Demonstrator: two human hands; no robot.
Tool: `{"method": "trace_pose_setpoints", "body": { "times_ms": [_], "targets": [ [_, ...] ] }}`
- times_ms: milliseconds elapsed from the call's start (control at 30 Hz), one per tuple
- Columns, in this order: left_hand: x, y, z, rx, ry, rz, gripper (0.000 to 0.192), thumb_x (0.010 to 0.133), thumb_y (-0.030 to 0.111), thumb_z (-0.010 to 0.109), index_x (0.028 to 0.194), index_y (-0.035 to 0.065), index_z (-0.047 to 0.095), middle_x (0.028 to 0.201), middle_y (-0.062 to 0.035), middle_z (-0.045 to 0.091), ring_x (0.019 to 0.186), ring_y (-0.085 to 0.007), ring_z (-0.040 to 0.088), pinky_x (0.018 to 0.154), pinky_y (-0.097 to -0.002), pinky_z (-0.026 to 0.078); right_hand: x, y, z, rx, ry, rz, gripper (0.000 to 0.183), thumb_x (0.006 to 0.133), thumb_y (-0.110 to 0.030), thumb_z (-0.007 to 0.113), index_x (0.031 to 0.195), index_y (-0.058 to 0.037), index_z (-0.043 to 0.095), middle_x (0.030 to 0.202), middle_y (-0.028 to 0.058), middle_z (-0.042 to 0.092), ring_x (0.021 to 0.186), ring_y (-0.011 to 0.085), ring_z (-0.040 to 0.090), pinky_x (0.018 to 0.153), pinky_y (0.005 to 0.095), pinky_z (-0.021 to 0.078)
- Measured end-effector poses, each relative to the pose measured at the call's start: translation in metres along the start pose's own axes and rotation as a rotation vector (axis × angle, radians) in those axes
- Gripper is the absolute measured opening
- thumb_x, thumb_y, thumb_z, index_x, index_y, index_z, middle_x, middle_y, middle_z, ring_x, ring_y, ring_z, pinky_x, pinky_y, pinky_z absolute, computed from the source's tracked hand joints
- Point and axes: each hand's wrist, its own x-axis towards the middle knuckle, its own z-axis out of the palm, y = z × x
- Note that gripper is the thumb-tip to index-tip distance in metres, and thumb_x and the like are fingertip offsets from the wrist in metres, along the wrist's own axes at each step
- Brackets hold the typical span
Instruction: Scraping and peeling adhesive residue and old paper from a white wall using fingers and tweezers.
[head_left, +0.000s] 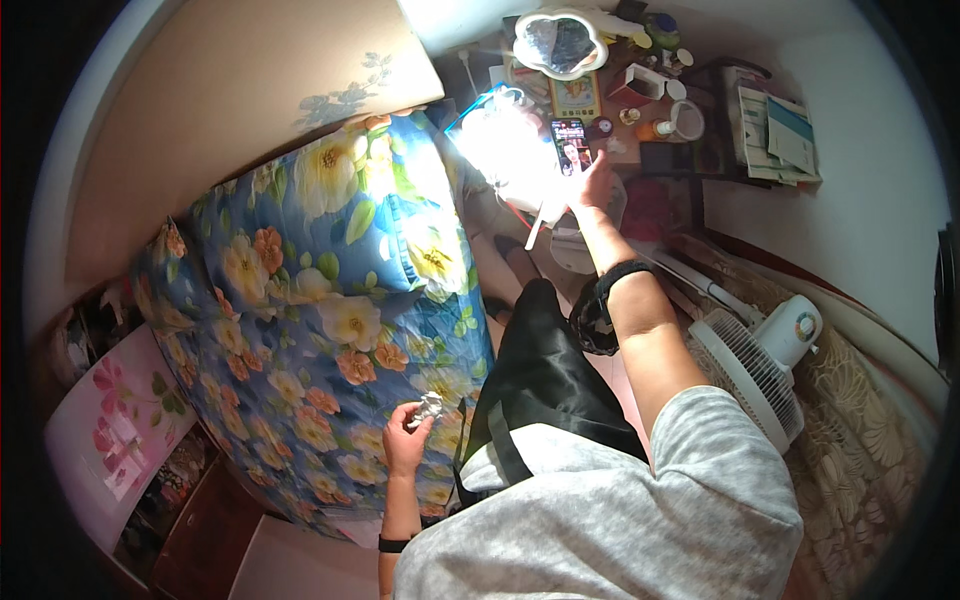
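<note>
My left hand (405, 446) is closed around a small crumpled white wad (427, 409), above a blue bedspread (300, 352) printed with yellow and orange flowers. At the upper right, my right hand (592, 184) reaches to a smartphone (571, 148) with a lit screen; its thumb lies along the phone's right edge. Whether the fingers wrap under the phone is hidden. Strong glare covers the white surface left of the phone. A black bracelet-like band (630, 271) circles my right forearm, and a black fluffy thing hangs beside it.
A cluttered desk holds a flower-shaped mirror (560, 45), an open box (637, 84), a pump bottle (656, 130) and several jars. Papers (780, 135) are stacked on the right. A white electric fan (746, 382) stands beside my right arm. A padded headboard (247, 97) borders the bed.
</note>
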Motion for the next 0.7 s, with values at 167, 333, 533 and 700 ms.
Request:
{"method": "trace_pose_setpoints", "body": {
  "times_ms": [167, 333, 533, 700],
  "targets": [
    [-0.003, -0.009, -0.008, -0.007, 0.008, 0.008, 0.024, 0.077, 0.005, 0.069, 0.099, 0.0017, 0.060, 0.086, -0.0019, 0.064, 0.075, -0.0085, 0.058, 0.066, -0.0237, 0.048, -0.012, -0.021, -0.018, 0.143, -0.107, 0.055, 0.080, 0.066, -0.029, 0.075, 0.128, 0.0005, 0.035, 0.117, 0.0231, 0.050, 0.106, 0.0383, 0.049, 0.092, 0.0463, 0.0394],
    [0.028, -0.031, 0.001, -0.138, -0.081, 0.099, 0.023, 0.076, 0.006, 0.068, 0.097, 0.0026, 0.061, 0.092, -0.0029, 0.062, 0.085, -0.0098, 0.057, 0.076, -0.0260, 0.045, -0.016, -0.033, -0.003, 0.042, -0.092, -0.159, 0.078, 0.057, -0.031, 0.080, 0.116, 0.0033, 0.042, 0.105, 0.0249, 0.055, 0.099, 0.0408, 0.054, 0.086, 0.0481, 0.0430],
    [0.162, 0.001, 0.016, -0.414, -0.159, 0.275, 0.026, 0.081, 0.018, 0.065, 0.101, 0.0062, 0.053, 0.085, 0.0003, 0.055, 0.079, -0.0073, 0.052, 0.070, -0.0234, 0.045, -0.021, -0.049, 0.029, -0.029, -0.090, -0.264, 0.073, 0.062, -0.029, 0.079, 0.115, 0.0049, 0.042, 0.099, 0.0228, 0.058, 0.093, 0.0386, 0.057, 0.081, 0.0463, 0.0457],
    [0.258, -0.023, 0.061, -0.720, -0.288, -0.207, 0.025, 0.085, 0.023, 0.045, 0.103, 0.0092, 0.056, 0.091, -0.0034, 0.061, 0.072, -0.0130, 0.058, 0.063, -0.0256, 0.050, -0.017, -0.052, 0.020, 0.044, -0.035, -0.450, 0.079, 0.061, -0.021, 0.080, 0.122, 0.0044, 0.037, 0.098, 0.0252, 0.058, 0.091, 0.0418, 0.057, 0.080, 0.0462, 0.0460]
  ]
}}
